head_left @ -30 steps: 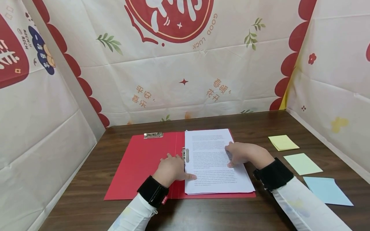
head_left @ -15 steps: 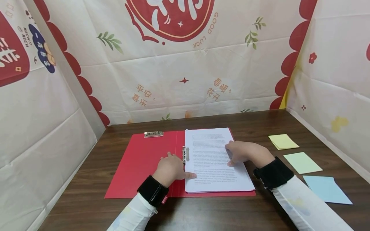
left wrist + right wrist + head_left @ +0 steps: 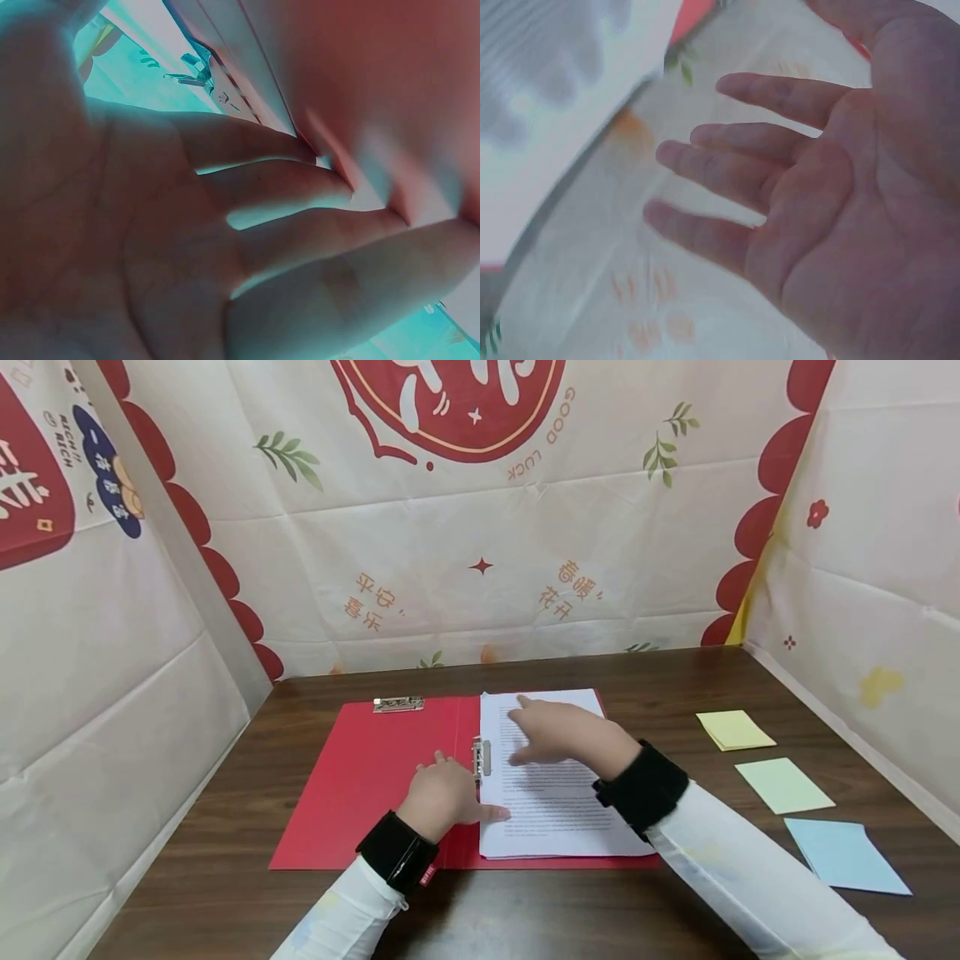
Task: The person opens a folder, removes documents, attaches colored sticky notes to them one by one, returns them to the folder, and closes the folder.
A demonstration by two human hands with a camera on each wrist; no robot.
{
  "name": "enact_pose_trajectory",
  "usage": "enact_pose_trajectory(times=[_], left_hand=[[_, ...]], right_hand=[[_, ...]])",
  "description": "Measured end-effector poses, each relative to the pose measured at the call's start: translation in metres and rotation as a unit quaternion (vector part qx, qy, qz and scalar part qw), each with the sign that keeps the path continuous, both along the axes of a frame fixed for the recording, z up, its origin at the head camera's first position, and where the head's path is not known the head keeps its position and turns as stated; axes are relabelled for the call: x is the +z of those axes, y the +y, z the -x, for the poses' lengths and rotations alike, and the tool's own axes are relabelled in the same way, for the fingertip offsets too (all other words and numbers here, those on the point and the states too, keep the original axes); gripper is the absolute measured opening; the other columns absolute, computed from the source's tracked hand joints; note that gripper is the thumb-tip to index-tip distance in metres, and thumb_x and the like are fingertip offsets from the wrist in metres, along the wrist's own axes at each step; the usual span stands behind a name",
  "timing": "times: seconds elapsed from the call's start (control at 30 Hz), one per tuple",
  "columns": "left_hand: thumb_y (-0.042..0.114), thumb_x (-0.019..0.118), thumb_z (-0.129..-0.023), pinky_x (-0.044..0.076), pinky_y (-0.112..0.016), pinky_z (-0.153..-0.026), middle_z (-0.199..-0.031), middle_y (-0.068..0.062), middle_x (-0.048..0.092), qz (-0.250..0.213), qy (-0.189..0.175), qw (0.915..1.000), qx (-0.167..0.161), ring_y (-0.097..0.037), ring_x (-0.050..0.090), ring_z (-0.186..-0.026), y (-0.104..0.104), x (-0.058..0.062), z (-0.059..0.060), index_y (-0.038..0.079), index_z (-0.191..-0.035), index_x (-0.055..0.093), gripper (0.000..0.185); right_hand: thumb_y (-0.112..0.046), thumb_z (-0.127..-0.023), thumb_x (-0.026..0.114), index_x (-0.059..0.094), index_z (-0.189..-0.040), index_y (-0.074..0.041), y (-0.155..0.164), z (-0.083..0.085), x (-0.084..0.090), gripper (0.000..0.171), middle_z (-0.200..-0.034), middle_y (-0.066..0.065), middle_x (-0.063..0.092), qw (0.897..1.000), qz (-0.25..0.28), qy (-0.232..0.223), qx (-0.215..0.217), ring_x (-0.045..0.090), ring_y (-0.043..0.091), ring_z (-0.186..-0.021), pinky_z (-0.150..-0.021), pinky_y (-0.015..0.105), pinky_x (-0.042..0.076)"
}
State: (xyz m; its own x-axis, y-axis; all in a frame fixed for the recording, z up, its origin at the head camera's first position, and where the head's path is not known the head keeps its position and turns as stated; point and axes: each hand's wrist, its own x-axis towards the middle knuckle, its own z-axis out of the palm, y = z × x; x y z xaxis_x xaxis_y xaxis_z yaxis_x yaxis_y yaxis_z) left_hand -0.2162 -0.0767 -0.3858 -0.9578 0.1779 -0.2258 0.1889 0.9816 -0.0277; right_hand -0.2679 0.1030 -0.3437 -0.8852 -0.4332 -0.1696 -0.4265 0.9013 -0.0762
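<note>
Hands first: the left hand (image 3: 444, 796) lies flat on the open red cardboard folder (image 3: 375, 777), right at the fold, with its fingers straight and its thumb touching the lower left edge of the stack of white printed paper sheets (image 3: 551, 802). It isn't holding anything, just pressing down. The left wrist view shows the same: fingers (image 3: 300, 187) stretched out side by side against the red surface, with the small metal spring clip (image 3: 481, 757) just beyond the fingertips.

The right hand (image 3: 558, 731) hovers over the upper part of the paper stack, fingers spread and loose, pointing toward the far left. The right wrist view shows an open palm with nothing in it. Can't tell from the head view if it actually touches the page.

The folder sits spread open in the middle of the dark brown wooden table (image 3: 525, 910), nearer the far edge, papers on its right half. A second silver metal clip (image 3: 398, 703) sits at the folder's far edge on the left half.

Along the right edge of the table there's a row of sticky note pads, well apart from the folder: a yellow square pad (image 3: 735, 729) farthest back, a light green pad (image 3: 783, 784) in the middle, and a light blue pad (image 3: 847, 854) nearest.
</note>
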Motion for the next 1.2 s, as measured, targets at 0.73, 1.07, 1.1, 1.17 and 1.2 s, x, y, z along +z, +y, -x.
enact_pose_trajectory(times=[0.73,1.07,1.1,1.17,1.2], left_hand=[[0.065,0.084,-0.078,0.051,-0.059,-0.115,-0.160,-0.023,0.051,-0.011,-0.015,0.9998,0.010,-0.042,0.043,-0.154,0.000,0.004,0.006,0.017,-0.149,0.063,0.088],[0.063,0.086,-0.076,0.045,-0.060,-0.120,-0.158,-0.020,0.055,-0.031,-0.019,0.9993,0.007,-0.043,0.040,-0.155,0.003,-0.002,0.005,0.014,-0.144,0.067,0.086],[0.062,0.087,-0.076,0.045,-0.060,-0.120,-0.157,-0.020,0.055,-0.033,-0.019,0.9992,0.010,-0.042,0.041,-0.155,0.003,-0.001,0.005,0.011,-0.144,0.067,0.087],[0.061,0.088,-0.075,0.046,-0.060,-0.119,-0.155,-0.018,0.057,-0.030,-0.018,0.9994,0.008,-0.042,0.042,-0.154,0.004,-0.001,0.005,0.014,-0.142,0.069,0.084],[0.061,0.088,-0.075,0.046,-0.061,-0.119,-0.154,-0.018,0.058,-0.027,-0.017,0.9995,0.005,-0.042,0.042,-0.154,0.005,-0.001,0.005,0.016,-0.143,0.069,0.083]], right_hand=[[-0.033,-0.083,0.091,0.070,-0.120,-0.006,-0.061,0.026,-0.015,0.050,-0.102,0.006,0.072,0.996,0.015,-0.085,0.006,0.063,0.021,-0.092,-0.088,0.040,0.058],[-0.027,-0.080,0.093,0.070,-0.120,-0.010,-0.077,0.017,-0.018,0.049,-0.104,0.006,0.071,0.996,-0.044,-0.081,-0.010,0.065,0.023,-0.107,-0.113,0.067,0.047],[-0.027,-0.081,0.092,0.070,-0.119,-0.009,-0.077,0.016,-0.018,0.047,-0.103,0.005,0.070,0.995,-0.045,-0.086,-0.003,0.065,0.022,-0.105,-0.113,0.064,0.049],[-0.026,-0.083,0.091,0.070,-0.116,-0.009,-0.076,0.016,-0.016,0.043,-0.100,0.005,0.069,0.995,-0.047,-0.090,0.007,0.065,0.021,-0.099,-0.105,0.050,0.056],[-0.025,-0.083,0.090,0.070,-0.114,-0.009,-0.074,0.017,-0.015,0.041,-0.098,0.004,0.068,0.995,-0.046,-0.092,0.011,0.064,0.020,-0.095,-0.098,0.043,0.057]])
